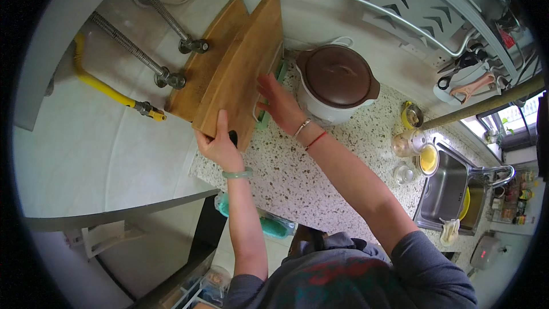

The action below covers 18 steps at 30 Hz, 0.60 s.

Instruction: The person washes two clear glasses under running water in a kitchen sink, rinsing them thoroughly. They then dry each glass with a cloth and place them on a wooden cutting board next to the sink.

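Two wooden cutting boards stand on edge at the counter's left end, the front cutting board (243, 60) leaning beside the back cutting board (201, 80). My left hand (218, 147) grips the front board at its near end, thumb on its face and fingers round the edge. A small dark spot, perhaps a hole, shows beside the thumb. Close to the same board's right face is my right hand (281, 106), its fingers spread; whether the fingertips touch the wood I cannot tell. A green rack (263, 119) shows partly between board and right hand; the rest is hidden.
A white pot (329, 103) with a brown lid stands right of my right hand on the speckled counter (286, 177). Metal hoses and a yellow gas pipe (103, 87) run along the left wall. Jars and a bowl sit near the sink (445, 191); a rail hangs above.
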Available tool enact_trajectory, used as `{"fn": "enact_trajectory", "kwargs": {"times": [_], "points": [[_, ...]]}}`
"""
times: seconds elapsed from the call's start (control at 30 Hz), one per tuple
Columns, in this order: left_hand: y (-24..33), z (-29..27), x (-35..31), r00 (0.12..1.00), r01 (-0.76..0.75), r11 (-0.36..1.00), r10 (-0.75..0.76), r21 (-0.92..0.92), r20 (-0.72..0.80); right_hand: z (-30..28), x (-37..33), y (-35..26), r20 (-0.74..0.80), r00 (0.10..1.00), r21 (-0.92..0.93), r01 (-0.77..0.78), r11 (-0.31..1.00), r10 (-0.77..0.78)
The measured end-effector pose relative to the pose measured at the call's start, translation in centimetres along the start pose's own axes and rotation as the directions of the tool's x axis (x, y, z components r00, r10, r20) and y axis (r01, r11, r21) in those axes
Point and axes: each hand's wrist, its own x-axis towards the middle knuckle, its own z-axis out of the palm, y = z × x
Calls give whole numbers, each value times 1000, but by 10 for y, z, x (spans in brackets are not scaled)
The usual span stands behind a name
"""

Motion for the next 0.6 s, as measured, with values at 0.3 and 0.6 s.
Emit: {"fn": "enact_trajectory", "kwargs": {"times": [0.3,0.6], "points": [[90,-61,-14,947,-270,918,308,289,-95,61,-39,-5,323,931,169,119,978,-169],[215,-200,-77,820,-422,905,406,53,-404,1,-104,15,148,984,66,94,993,-103]]}}
